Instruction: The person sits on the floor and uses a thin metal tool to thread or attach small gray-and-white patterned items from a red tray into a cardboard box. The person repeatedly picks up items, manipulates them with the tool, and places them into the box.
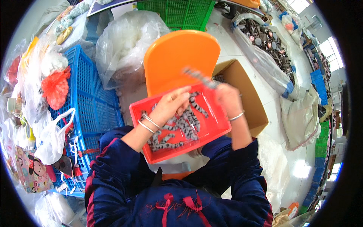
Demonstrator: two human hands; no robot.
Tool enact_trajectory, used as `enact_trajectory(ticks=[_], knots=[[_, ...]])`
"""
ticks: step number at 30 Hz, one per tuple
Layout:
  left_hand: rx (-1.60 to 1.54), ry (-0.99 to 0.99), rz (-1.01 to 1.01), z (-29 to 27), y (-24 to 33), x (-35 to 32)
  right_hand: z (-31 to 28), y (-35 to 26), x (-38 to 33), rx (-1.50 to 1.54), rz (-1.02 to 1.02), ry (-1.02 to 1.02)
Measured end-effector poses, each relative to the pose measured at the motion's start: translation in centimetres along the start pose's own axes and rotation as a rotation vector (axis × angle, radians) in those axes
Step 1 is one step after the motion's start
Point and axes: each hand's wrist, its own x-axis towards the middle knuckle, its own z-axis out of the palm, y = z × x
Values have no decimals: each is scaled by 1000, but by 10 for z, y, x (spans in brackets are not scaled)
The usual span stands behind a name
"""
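Note:
A red plastic tray (170,154) sits in front of me, its far edge over an orange chair (181,56). Several grey plush strips with black spots (191,123) are scattered inside it. My left hand (172,106), a bracelet at its wrist, is over the tray's left half with its fingers curled together; what they hold, if anything, is hidden. Above the right rim my right hand (228,100), blurred by motion, is closed on one end of a grey striped plush strip (198,76). The strip's free end points up and left, over the chair.
An open cardboard box (245,94) stands just right of the tray. Blue plastic crates (90,94) and bagged goods line my left. Beyond are a clear bag of white stuffing (128,45), a green crate (176,13) and a large sack of dark plush pieces (264,45).

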Motion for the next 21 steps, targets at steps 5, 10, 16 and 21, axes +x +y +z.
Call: enact_trajectory(ticks=[5, 10, 16, 21], knots=[[379, 112, -1, -18, -7, 4, -104, 31, 16, -208, 27, 290], [1184, 63, 126, -43, -44, 14, -47, 35, -3, -460, 167, -114], [1517, 22, -45, -44, -68, 13, 15, 70, -7, -1036, 130, -359], [1537, -27, -100, -52, -83, 17, 32, 104, 3, -1124, 238, -386]])
